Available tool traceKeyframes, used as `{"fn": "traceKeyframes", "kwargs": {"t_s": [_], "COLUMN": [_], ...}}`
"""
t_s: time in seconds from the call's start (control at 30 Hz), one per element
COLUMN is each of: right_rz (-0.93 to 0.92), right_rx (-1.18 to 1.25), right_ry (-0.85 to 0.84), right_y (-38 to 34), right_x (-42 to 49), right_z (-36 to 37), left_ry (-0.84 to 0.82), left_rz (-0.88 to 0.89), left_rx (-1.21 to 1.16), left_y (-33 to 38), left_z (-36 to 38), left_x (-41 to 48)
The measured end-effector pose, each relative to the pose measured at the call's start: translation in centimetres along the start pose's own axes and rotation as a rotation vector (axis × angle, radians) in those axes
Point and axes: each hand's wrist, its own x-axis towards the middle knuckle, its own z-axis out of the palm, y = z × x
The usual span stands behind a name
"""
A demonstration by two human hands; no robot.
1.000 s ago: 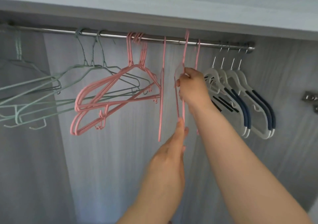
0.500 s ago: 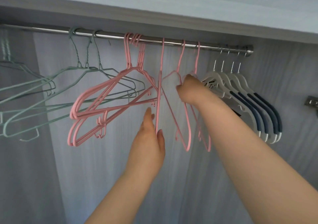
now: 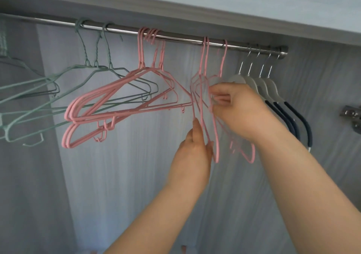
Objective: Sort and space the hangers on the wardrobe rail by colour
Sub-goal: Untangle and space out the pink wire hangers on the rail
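A steel rail point(image 3: 183, 39) runs under the wardrobe's top shelf. Green wire hangers point(image 3: 93, 72) hang at the left, swung out sideways. Beside them a bunch of pink hangers point(image 3: 121, 97) also swings leftward. Three more pink hangers point(image 3: 205, 62) hang edge-on near the middle. My left hand point(image 3: 193, 152) pinches the lower edge of two of them. My right hand point(image 3: 234, 105) grips the shoulders of the same pink hangers. White hangers with dark blue grips point(image 3: 273, 89) hang at the rail's right end, partly behind my right wrist.
The wardrobe's grey back panel point(image 3: 136, 175) lies behind everything. A metal hinge point(image 3: 351, 115) sticks out on the right wall. The shelf point(image 3: 195, 3) sits closely above the rail.
The edge-on pink hanger has slid right along the rail to join the other two. My left hand moved right with it; my right hand now grips their shoulders from the front.
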Motion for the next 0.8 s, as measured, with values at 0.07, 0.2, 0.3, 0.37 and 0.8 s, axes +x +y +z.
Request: {"fn": "traceKeyframes", "kwargs": {"t_s": [0.07,0.2,0.3,0.37,0.8], "right_rz": [-0.034,-0.134,-0.084,-0.038,0.22], "right_rx": [0.055,0.233,0.447,0.509,0.465], "right_ry": [-0.032,-0.168,-0.354,-0.381,0.306], "right_y": [-0.7,-3.0,-5.7,-7.3,-5.5], "right_x": [-1.3,-4.2,-5.0,-4.3,8.9], "right_z": [0.3,2.2,5.0,7.6,15.3], "left_ry": [0.035,0.477,0.675,0.618,0.456], "left_rz": [0.012,0.116,0.004,-0.131,0.214], "left_rx": [0.009,0.091,0.32,0.485,0.456], "left_y": [0.2,-1.5,-4.2,-6.2,-8.8], "left_z": [-1.0,-7.2,-13.5,-16.4,-18.2], "left_x": [-1.3,-3.6,-3.2,-1.9,0.1]}}
